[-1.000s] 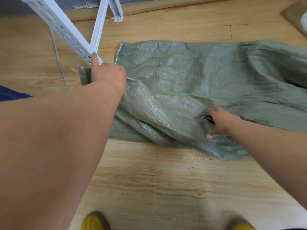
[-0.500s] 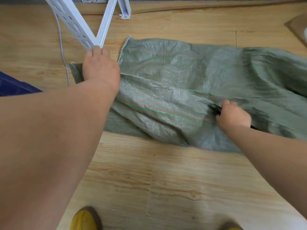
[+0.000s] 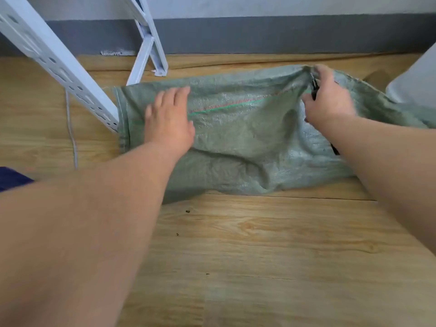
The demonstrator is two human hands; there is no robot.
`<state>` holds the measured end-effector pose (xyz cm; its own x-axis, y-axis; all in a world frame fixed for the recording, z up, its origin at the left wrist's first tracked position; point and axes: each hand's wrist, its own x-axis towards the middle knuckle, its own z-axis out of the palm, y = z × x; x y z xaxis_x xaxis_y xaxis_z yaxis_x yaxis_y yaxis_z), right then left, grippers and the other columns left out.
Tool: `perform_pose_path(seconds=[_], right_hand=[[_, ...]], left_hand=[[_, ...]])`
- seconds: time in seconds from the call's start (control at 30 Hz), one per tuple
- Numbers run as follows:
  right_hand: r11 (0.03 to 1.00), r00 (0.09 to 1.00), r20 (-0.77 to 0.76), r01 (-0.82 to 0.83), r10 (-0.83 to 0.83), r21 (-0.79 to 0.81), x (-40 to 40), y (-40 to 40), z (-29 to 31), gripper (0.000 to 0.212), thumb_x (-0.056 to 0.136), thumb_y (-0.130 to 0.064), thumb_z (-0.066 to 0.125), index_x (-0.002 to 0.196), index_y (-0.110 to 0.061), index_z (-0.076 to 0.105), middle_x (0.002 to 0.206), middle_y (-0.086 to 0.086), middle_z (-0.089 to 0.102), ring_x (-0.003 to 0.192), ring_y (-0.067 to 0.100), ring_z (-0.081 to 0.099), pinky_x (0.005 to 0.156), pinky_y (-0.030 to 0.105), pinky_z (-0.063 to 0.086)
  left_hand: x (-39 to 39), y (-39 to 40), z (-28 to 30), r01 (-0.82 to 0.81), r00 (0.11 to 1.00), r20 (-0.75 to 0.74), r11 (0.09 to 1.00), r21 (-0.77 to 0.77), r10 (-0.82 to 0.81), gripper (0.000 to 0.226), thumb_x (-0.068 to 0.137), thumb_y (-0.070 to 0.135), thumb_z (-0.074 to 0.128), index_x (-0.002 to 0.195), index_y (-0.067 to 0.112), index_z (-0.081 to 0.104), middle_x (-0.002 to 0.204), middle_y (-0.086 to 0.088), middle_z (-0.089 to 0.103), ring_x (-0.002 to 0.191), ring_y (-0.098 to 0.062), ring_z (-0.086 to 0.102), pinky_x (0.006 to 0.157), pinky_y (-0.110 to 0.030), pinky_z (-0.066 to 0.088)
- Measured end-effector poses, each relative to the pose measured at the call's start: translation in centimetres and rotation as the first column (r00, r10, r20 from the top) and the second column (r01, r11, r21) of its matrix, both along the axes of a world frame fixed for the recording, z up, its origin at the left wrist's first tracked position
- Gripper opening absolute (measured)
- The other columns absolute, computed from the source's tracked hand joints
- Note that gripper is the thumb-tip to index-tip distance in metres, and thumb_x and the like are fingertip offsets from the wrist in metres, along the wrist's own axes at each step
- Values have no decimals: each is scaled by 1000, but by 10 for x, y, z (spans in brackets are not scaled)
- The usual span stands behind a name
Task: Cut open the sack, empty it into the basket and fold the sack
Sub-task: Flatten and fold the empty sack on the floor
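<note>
The green woven sack is lying flat and empty on the wooden floor, its long axis running left to right across the frame's middle. The left hand, fingers spread, is pressing its left end. The right hand is pinching a raised fold at upper right, also gripping a small black tool.

Green sack, red-and-green stripe
</note>
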<state>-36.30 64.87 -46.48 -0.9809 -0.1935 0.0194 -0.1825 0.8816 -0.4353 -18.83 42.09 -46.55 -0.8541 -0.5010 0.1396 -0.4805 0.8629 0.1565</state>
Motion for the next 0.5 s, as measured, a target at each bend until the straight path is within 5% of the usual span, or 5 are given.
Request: perform_pose_path(seconds=[0.1, 0.2, 0.27, 0.4, 0.5], right_hand=[[988, 998, 12, -70, 69, 140, 25, -6, -32, 45, 98, -25, 45, 140, -22, 32, 116, 15, 63, 100, 39, 60, 71, 39, 42], [932, 958, 230, -232, 169, 280, 62, 1, -84, 28, 98, -30, 49, 123, -17, 49, 115, 17, 63, 105, 37, 60, 73, 37, 41], [911, 936, 311, -265, 165, 314, 78, 10, -108, 28, 97, -30, 50, 122, -16, 51, 120, 15, 59, 109, 36, 58, 76, 38, 44], [964, 990, 117, -102, 75, 246, 96, 26, -118, 26, 96, -20, 48, 122, -18, 49, 124, 12, 54, 97, 40, 61, 71, 40, 44], [925, 962, 201, -239, 185, 294, 110, 29, -129, 30, 96, -24, 49, 125, -19, 46, 117, 10, 62, 98, 36, 63, 73, 40, 47]], left_hand=[[39, 30, -41, -28, 995, -88, 993, 115, 38, 34, 92, 27, 54, 126, 23, 50, 128, 0, 49, 124, -21, 43, 98, -37, 40], [80, 52, -86, 6, 980, 193, 974, 225, -51, 23, 92, 42, 53, 110, 29, 59, 122, 6, 46, 118, -16, 45, 94, -36, 45], [96, 53, -107, 43, 936, 329, 971, 236, -122, 25, 89, 47, 56, 105, 31, 67, 140, 7, 36, 134, -16, 33, 107, -38, 37], [95, 50, -108, 207, 860, 442, 967, 151, -254, 32, 92, 48, 50, 101, 27, 73, 161, 5, 10, 149, -20, -1, 121, -41, 7], [88, 51, -111, 264, 627, 729, 955, 134, -276, 35, 95, 40, 47, 121, 26, 66, 163, 4, -9, 148, -27, -13, 120, -46, -4]])
